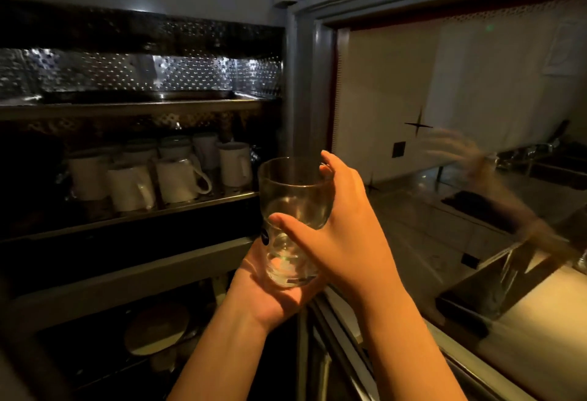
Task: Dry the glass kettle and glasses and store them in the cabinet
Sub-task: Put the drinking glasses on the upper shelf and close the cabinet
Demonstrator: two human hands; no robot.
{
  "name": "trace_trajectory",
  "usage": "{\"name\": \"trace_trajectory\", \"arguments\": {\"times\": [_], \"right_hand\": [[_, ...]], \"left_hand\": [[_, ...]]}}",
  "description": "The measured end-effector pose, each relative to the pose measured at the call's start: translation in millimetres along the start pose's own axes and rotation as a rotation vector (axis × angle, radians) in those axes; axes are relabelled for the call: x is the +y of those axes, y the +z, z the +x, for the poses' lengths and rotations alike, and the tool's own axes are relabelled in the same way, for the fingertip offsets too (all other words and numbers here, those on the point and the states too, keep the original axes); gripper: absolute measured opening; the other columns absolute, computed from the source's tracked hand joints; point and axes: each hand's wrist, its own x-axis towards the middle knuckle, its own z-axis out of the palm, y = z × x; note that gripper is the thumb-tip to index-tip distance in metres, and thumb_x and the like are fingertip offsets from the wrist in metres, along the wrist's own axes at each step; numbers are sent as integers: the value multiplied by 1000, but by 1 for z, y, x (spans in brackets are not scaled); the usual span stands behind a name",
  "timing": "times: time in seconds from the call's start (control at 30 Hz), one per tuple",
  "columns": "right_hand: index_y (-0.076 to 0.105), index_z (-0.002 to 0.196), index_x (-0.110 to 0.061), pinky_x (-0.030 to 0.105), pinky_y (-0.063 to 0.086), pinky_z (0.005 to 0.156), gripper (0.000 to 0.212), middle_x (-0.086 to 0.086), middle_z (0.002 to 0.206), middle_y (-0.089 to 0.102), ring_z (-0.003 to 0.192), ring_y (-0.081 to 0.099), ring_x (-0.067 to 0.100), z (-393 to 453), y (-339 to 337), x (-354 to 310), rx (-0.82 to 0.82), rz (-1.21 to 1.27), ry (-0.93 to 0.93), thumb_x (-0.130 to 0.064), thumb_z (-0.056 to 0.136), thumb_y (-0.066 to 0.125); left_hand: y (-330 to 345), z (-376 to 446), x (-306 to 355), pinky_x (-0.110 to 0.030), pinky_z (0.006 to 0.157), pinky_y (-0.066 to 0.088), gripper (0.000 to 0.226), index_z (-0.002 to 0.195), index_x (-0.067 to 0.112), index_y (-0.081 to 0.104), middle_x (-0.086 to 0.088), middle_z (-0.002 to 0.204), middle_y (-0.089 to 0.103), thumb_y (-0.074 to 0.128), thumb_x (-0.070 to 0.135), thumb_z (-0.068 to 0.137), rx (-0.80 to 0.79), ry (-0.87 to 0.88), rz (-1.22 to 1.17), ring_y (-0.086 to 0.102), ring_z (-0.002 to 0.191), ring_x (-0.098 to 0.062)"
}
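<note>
Two hands lift a clear glass [293, 210] before an open metal cabinet [292, 82].

The left hand [279, 292] cups the glass's base from below, fingers curled around it — the right hand [343, 226] wraps its side, thumb across the front. The glass stands upright, just right of the cabinet's shelf of white mugs [178, 181] — a steel worktop [413, 210] lies right of the cabinet.

Both forearms [222, 353] bare, no sleeves visible.
</note>
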Motion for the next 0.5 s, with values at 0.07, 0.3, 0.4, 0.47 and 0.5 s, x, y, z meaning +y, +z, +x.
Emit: {"name": "trace_trajectory", "arguments": {"times": [0.07,0.3,0.4,0.47,0.5], "right_hand": [[18,147,-27,-5,22,90,101,-10,141,31,120,27,-11,4,17,-9,-6,6,-8,-60,65,68],[7,146,-41,0,29,82,103,-12,143,37,125,40,-1,22,78,-38,-23,59,-2,-61,67,70],[7,145,-42,5,35,86,100,-12,142,38,124,44,2,30,102,-53,-8,73,-39,-62,68,68],[8,145,-42,18,42,92,99,-11,143,38,125,44,5,35,116,-61,6,83,-66,-62,69,67],[9,145,-42,21,43,94,98,-10,142,39,125,44,5,37,123,-65,14,94,-78,-61,69,67]], "left_hand": [[-8,-5,16,-53,88,50,47,108,1,70,-23,113,66,53,39,86,-11,6,19,65,100,-41],[-30,-29,75,-51,74,57,43,95,2,75,-21,103,70,57,38,82,-53,106,120,69,90,-37],[-38,-41,101,-47,63,58,40,78,-3,76,-22,87,72,62,34,72,-51,143,113,71,73,-36],[-45,-48,118,-49,63,58,43,81,-4,76,-23,90,71,64,36,72,-27,161,101,70,74,-37],[-47,-51,125,-51,61,57,43,80,-3,75,-22,89,71,65,37,71,-2,181,102,70,73,-37]]}}
